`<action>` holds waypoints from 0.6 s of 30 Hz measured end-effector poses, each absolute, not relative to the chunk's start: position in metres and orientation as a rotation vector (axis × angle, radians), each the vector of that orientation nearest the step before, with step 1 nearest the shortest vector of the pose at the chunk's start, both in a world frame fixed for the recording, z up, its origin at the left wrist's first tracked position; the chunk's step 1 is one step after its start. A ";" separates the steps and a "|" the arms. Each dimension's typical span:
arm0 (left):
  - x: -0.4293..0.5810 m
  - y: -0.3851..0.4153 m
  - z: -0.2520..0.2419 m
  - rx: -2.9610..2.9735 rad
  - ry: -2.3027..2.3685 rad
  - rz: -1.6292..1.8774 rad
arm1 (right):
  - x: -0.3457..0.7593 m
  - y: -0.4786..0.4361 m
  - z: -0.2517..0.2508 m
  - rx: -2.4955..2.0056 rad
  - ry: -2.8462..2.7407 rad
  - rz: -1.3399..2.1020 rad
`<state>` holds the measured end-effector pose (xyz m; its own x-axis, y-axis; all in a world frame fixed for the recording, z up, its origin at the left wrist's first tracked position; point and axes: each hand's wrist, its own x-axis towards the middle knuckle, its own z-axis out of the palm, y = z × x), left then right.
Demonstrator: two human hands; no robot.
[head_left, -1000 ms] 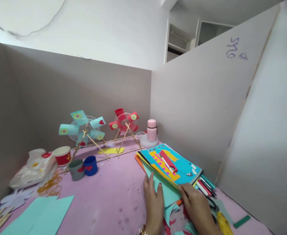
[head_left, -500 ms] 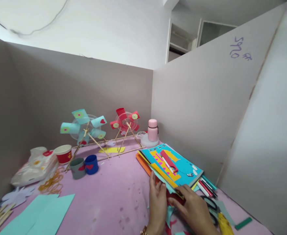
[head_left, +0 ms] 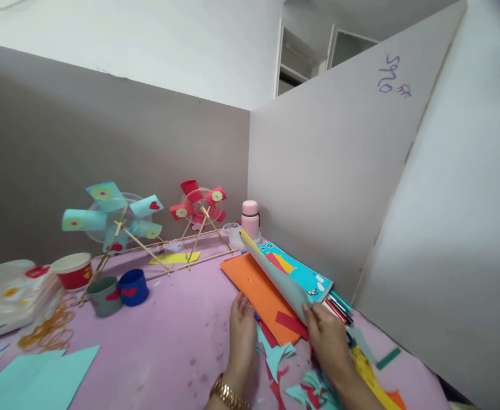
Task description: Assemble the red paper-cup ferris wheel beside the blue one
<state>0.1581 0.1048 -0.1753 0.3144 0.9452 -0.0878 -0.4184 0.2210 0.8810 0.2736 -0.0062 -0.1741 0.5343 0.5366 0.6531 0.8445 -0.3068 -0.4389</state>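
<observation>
My right hand (head_left: 329,336) pinches the near corner of the lifted coloured paper (head_left: 278,276), whose pale blue underside shows and whose far tip is yellow. Beneath it lies an orange sheet (head_left: 254,285) with a small red strip (head_left: 291,323) on its near end. Beside the left edge of the orange sheet is my left hand (head_left: 244,327), its fingers loosely curled and apart from the thumb side, with nothing visible in them. Turquoise paper scraps (head_left: 275,356) and red ones lie between my forearms. A blue illustrated booklet (head_left: 305,270) lies behind the lifted paper.
Two paper-bladed wheels, one light blue (head_left: 119,219) and one red (head_left: 201,205), stand on stick frames at the back. Grey (head_left: 105,299) and blue (head_left: 134,287) rings, a paper cup (head_left: 73,270), rubber bands (head_left: 49,327), a pink bottle (head_left: 250,219), markers (head_left: 339,304) and yellow-handled scissors (head_left: 369,373) surround them.
My right hand has lifted the coloured paper, uncovering the orange sheet. My left hand has moved left off the stack. The camera view has shifted rightward.
</observation>
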 end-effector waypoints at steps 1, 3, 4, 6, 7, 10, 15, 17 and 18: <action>0.157 0.105 -0.175 0.880 0.750 1.060 | 0.272 -0.006 -0.174 -1.989 -1.136 -0.504; 0.155 0.104 -0.174 0.893 0.772 1.037 | 0.270 -0.005 -0.175 -1.986 -1.170 -0.505; 0.154 0.104 -0.174 0.902 0.775 1.024 | 0.270 -0.005 -0.176 -1.987 -1.185 -0.504; 0.153 0.105 -0.173 0.920 0.758 0.999 | 0.269 -0.005 -0.177 -1.994 -1.204 -0.502; 0.153 0.105 -0.172 0.927 0.738 0.987 | 0.269 -0.005 -0.177 -2.000 -1.211 -0.501; 0.154 0.105 -0.170 0.942 0.650 0.957 | 0.267 -0.006 -0.178 -2.017 -1.248 -0.493; 0.157 0.101 -0.164 0.948 0.522 0.941 | 0.259 -0.007 -0.178 -2.036 -1.349 -0.455; 0.158 0.100 -0.162 0.940 0.491 0.934 | 0.255 -0.006 -0.179 -2.057 -1.389 -0.444; 0.158 0.100 -0.162 0.934 0.476 0.929 | 0.254 -0.006 -0.179 -2.072 -1.404 -0.441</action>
<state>0.1585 0.1002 -0.1616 0.5388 0.8418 0.0325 -0.4652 0.2652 0.8445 0.2538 -0.0055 -0.1787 0.3882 0.7239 0.5703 0.9200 -0.2686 -0.2854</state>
